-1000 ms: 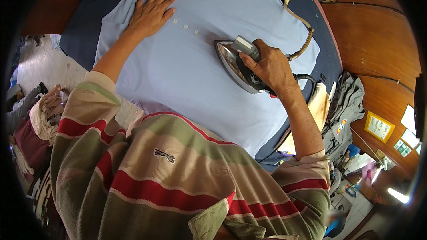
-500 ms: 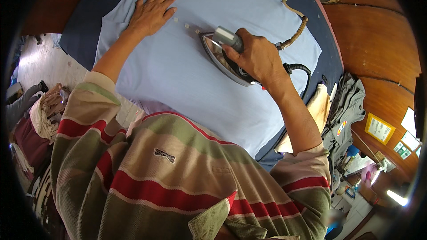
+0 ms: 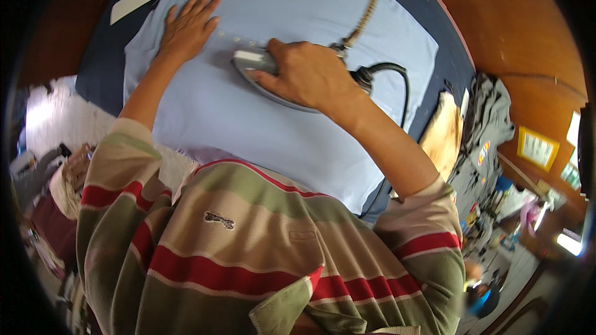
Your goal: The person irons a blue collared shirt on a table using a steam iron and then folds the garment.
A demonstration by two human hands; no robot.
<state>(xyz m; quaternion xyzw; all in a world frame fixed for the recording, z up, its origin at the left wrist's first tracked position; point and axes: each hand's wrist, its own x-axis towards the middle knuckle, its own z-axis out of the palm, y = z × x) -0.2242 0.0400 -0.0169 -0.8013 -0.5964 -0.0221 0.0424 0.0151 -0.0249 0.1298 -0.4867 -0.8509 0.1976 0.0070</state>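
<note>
A light blue buttoned garment [image 3: 248, 127] lies spread over a dark blue padded board [image 3: 99, 65]. My right hand [image 3: 307, 74] is wrapped round the handle of a steam iron [image 3: 257, 65], whose soleplate rests on the fabric beside a row of pale buttons [image 3: 236, 38]. Palm down on the cloth at the upper left, my left hand [image 3: 188, 25] has its fingers stretched out. A brown wrapped hose [image 3: 362, 18] and a black cable [image 3: 397, 69] run from the back of the iron.
A white rectangular piece [image 3: 135, 2] lies on the board at upper left. Dark grey clothing [image 3: 481, 130] and cream cloth [image 3: 446, 130] hang at the right, by a wooden wall [image 3: 528, 31]. Piled clothes [image 3: 59, 211] sit low on the left.
The iron and my right hand have moved left over the garment and turned, its tip now nearer the buttons. My left hand stays flat on the fabric. The whole view has shifted slightly.
</note>
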